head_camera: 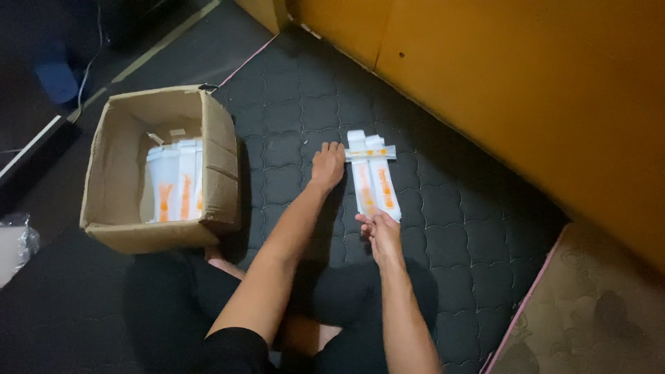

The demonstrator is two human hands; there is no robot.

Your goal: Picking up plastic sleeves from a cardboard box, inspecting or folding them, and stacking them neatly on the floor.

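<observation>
Two hands: both mine, both on the same small stack.
Left hand (pixel 327 165): flat and spread, fingertips pressing the far end of the long white flat packets with orange print (pixel 373 181); it grips nothing.
Right hand (pixel 379 232): narrowed to a pinch, thumb and fingers nipping the near end of the packets.
Packets under my hands: at least two lie side by side lengthwise on the dark quilted mattress (pixel 443 228), with one thin white strip with orange marks (pixel 371 153) laid across their far end.
Open brown cardboard box (pixel 220 163): well apart to my left, with about three more such packets standing on edge inside; I cannot count any behind them.
Orange wall panel (pixel 526 83): just beyond the packets.
Risk, slipping: I judge the packets could fan apart if my left hand lifts, since only pressure holds them aligned.
Risk, strip: it lies loose, so a nudge from my fingertips could skew it.
</observation>
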